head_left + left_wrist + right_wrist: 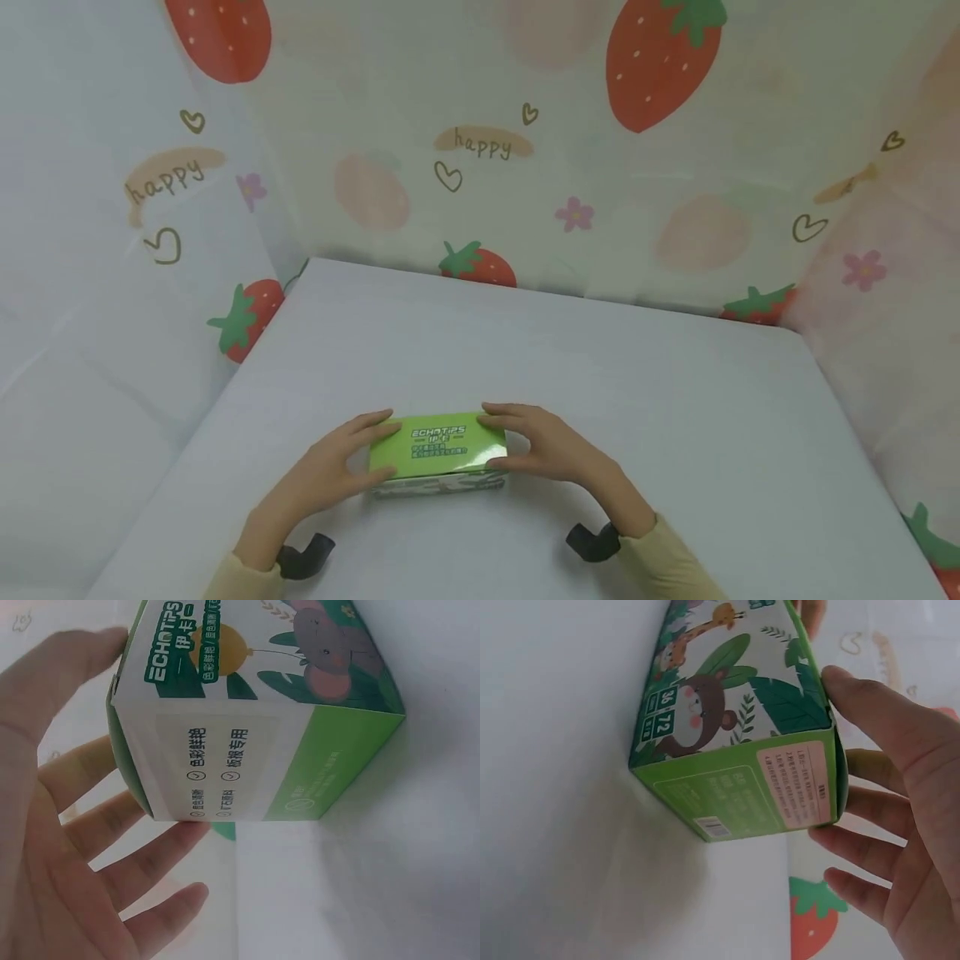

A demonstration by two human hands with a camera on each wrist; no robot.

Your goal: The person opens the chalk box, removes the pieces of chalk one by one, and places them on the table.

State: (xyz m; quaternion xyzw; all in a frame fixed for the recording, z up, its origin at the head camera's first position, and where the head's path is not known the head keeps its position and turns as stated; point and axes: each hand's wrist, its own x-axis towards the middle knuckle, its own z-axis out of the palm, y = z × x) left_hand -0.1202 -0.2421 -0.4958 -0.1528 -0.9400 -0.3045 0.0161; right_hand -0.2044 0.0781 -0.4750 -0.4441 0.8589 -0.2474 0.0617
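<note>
On the white table stands a cardboard box with a bright green lid lettered ECHOTIPS. The left hand is at its left end, thumb and fingertips touching the lid's edges. At the opposite end, the right hand touches the lid the same way, its thumb on the near side and fingers toward the far side. In the left wrist view, the left hand's fingers are spread and fairly straight beside the box's printed end panel. The right wrist view shows the box's front with cartoon animals, and the right thumb at the lid's edge.
The white table stretches behind and to both sides of the box. A curtain printed with strawberries, hearts and flowers encloses the back and sides. A black curved piece is at the left wrist, and a similar black piece at the right.
</note>
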